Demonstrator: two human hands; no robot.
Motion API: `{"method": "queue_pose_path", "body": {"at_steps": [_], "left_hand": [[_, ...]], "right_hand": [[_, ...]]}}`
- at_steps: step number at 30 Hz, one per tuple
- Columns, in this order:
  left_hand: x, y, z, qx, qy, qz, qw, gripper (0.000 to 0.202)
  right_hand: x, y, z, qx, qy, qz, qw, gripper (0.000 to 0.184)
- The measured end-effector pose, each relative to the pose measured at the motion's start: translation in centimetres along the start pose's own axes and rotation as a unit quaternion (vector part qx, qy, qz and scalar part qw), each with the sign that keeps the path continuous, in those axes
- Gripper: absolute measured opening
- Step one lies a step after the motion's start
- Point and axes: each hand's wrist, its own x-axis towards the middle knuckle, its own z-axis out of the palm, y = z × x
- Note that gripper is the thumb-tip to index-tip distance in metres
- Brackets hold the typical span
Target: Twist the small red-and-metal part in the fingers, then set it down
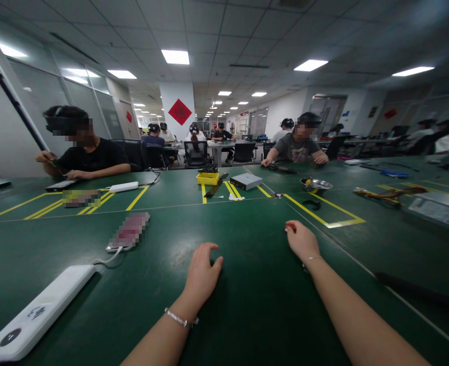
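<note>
Both of my hands rest on the green table [255,284] with nothing large near them. My left hand [203,272] lies palm down, fingers bent loosely forward and thumb apart, holding nothing. My right hand [302,240] lies further forward and to the right, its fingers curled under; a tiny white speck shows at its fingertips and I cannot make out what it is. A thin bracelet is on each wrist.
A white power bank [37,312] at the near left is cabled to a phone [128,231]. Further off are a yellow box [208,178], a grey box [246,181], a metal bowl [316,184] and cables [388,193]. A black rod [418,292] lies right. People sit across the table.
</note>
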Motion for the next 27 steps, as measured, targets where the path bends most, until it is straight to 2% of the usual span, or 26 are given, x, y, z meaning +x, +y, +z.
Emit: {"method": "queue_pose_path", "body": {"at_steps": [3, 6, 10, 15, 18, 20, 22, 23, 25, 27], "left_hand": [[0.1, -0.2, 0.1, 0.004, -0.012, 0.002, 1.0, 0.02], [0.1, -0.2, 0.2, 0.006, -0.016, 0.006, 1.0, 0.016], [0.1, -0.2, 0.1, 0.001, -0.022, -0.007, 1.0, 0.016], [0.3, -0.4, 0.2, -0.008, -0.04, -0.03, 0.999, 0.015], [0.4, -0.5, 0.2, -0.012, -0.05, -0.038, 0.998, 0.015], [0.4, -0.5, 0.2, -0.008, -0.053, -0.039, 0.998, 0.015], [0.3, -0.4, 0.1, 0.0, -0.057, -0.037, 0.998, 0.017], [0.2, -0.3, 0.1, 0.006, -0.06, -0.034, 0.998, 0.018], [0.2, -0.1, 0.1, 0.02, -0.065, -0.022, 0.997, 0.021], [0.1, -0.1, 0.1, 0.031, -0.07, -0.008, 0.997, 0.027]], "right_hand": [[1.3, 3.0, -0.1, -0.046, -0.019, 0.063, 0.997, 0.028], [1.8, 4.5, -0.2, -0.076, -0.03, 0.095, 0.992, 0.029], [1.9, 5.4, -0.7, -0.095, -0.015, 0.123, 0.988, 0.03], [1.6, 6.4, -1.5, -0.113, -0.008, 0.189, 0.975, 0.03], [1.4, 6.3, -1.5, -0.116, 0.023, 0.187, 0.975, 0.032], [1.1, 5.3, -1.3, -0.13, 0.081, 0.146, 0.977, 0.035], [0.6, 3.3, -0.8, -0.142, 0.12, 0.059, 0.981, 0.039], [0.2, 2.0, -0.5, -0.142, 0.118, 0.0, 0.983, 0.04], [-1.2, -1.1, 0.3, -0.123, 0.069, -0.124, 0.982, 0.041], [-3.2, -4.2, 1.2, -0.091, -0.01, -0.228, 0.969, 0.041]]}}
